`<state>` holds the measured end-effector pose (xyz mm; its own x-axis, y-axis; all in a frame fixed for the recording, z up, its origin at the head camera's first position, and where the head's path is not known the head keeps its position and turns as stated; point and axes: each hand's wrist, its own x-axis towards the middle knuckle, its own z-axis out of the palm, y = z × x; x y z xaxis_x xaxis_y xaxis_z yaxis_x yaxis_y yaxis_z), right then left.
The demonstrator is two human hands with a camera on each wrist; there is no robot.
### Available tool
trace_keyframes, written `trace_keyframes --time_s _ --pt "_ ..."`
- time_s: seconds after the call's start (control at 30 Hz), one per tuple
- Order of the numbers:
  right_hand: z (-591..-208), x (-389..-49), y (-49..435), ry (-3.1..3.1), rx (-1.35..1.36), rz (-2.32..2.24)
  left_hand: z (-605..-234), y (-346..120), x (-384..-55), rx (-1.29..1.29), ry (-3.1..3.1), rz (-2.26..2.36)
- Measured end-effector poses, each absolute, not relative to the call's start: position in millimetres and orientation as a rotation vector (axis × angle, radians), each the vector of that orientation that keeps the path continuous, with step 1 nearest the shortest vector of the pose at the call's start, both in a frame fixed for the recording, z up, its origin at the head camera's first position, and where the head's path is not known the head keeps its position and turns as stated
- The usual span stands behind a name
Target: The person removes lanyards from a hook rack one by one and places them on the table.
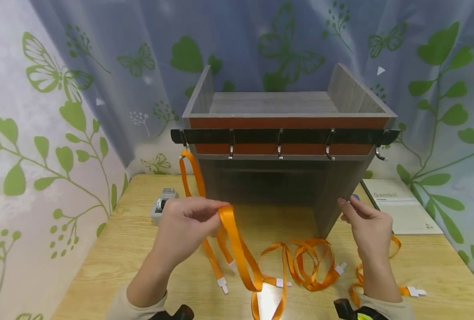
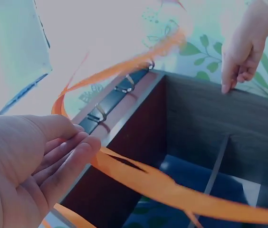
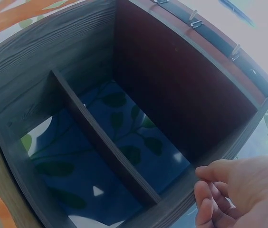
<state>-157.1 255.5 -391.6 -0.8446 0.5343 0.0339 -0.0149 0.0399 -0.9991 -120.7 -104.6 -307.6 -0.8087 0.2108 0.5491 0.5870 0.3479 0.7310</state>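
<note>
My left hand [image 1: 189,224] pinches an orange lanyard [image 1: 241,253] between thumb and fingertips, its strap hanging toward the table. Another orange lanyard [image 1: 197,171] hangs from the leftmost hook of a black hook rail [image 1: 257,135]. That rail runs across a grey wooden shelf [image 1: 341,178] with a reddish-brown front strip. With thumb and index finger, my right hand [image 1: 371,226] grips the edge of the shelf's right side panel; the exact contact is small in the head view. In the left wrist view, the held strap [image 2: 172,192] passes in front of the shelf.
More orange lanyards [image 1: 313,266] with white clips lie coiled on the wooden table [image 1: 113,262]. A notebook [image 1: 401,206] lies at the right, behind my right hand. A grey device [image 1: 157,209] sits left of the shelf. Patterned curtains [image 1: 149,111] hang behind.
</note>
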Motion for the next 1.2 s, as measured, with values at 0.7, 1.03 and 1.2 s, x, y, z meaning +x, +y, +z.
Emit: trace_keyframes --time_s 0.7,1.03,1.2 --pt "-393 -158 257 -1.956 -0.518 1.819 -419 -98 -136 -0.37 -2.692 -1.791" --pt "-393 -158 259 -1.958 -0.53 1.832 -474 -95 -138 -0.402 -2.734 -1.673" --pt "-392 -158 259 -1.923 -0.533 1.851 -482 -96 -136 -0.467 -2.806 -1.567"
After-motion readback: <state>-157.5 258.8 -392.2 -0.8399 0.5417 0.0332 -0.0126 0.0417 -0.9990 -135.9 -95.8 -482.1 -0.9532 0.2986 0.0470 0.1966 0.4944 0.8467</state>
